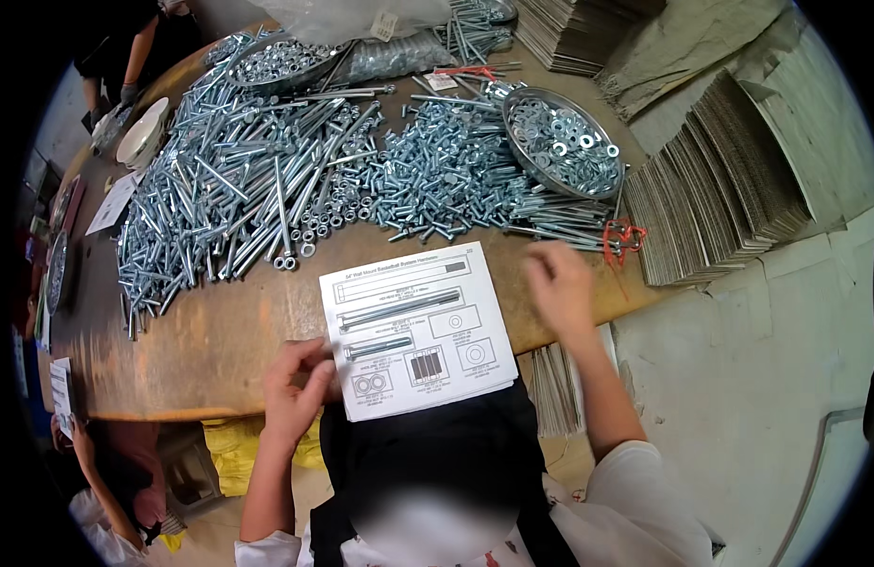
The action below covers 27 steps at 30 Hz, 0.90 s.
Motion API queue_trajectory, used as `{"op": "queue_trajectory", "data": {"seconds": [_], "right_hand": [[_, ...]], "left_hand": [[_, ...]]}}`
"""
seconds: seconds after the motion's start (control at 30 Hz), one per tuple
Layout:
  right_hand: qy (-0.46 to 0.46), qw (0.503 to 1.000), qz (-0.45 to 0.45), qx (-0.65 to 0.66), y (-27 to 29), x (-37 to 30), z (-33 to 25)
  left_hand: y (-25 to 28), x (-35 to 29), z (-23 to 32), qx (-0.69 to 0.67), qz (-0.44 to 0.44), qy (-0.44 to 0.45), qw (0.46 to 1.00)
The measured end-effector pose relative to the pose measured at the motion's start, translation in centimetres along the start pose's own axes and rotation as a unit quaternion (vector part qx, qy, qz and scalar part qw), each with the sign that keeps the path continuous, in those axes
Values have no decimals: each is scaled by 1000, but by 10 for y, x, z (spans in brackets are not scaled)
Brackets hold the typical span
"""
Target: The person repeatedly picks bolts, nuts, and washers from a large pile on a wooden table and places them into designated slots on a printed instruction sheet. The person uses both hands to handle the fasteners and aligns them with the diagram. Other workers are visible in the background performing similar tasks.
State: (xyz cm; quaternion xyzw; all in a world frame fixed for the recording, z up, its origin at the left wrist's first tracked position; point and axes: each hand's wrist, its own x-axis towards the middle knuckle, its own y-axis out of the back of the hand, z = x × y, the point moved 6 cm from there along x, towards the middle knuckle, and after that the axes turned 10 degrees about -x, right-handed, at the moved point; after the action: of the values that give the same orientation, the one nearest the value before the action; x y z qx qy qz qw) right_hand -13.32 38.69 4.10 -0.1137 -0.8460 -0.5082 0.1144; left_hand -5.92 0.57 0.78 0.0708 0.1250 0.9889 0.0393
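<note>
A stack of printed sheets lies at the table's front edge, against my dark apron. Long silver bolts and shorter bolts rest on its printed outlines. My left hand is at the stack's left edge, thumb and forefinger apart, with nothing visible between them. To the right of the stack, my right hand is over the table with its fingers bent. Motion blurs those fingertips, so whether they hold anything is unclear. Beyond the stack are a heap of short bolts and a metal bowl of washers.
Long bolts and loose nuts cover the table's left part. A bowl of nuts stands behind. Cardboard stacks are at the right, beside bolts tied with red string. Another person's gloved hand is at far left.
</note>
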Motion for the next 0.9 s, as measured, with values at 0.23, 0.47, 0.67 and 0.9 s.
{"op": "queue_trajectory", "data": {"seconds": [0.23, 0.47, 0.67, 0.9], "right_hand": [[167, 908, -15, -385, -6, 29, 89], [199, 960, 15, -199, 64, 26, -27], [20, 915, -83, 394, 16, 21, -113], [-104, 870, -166, 453, -89, 13, -96]], "left_hand": [[7, 14, -2, -87, 73, 24, 993], [15, 13, -5, -95, 106, 40, 989], [26, 46, -6, -54, 61, 46, 996], [-13, 81, -8, 12, -38, 58, 998]]}}
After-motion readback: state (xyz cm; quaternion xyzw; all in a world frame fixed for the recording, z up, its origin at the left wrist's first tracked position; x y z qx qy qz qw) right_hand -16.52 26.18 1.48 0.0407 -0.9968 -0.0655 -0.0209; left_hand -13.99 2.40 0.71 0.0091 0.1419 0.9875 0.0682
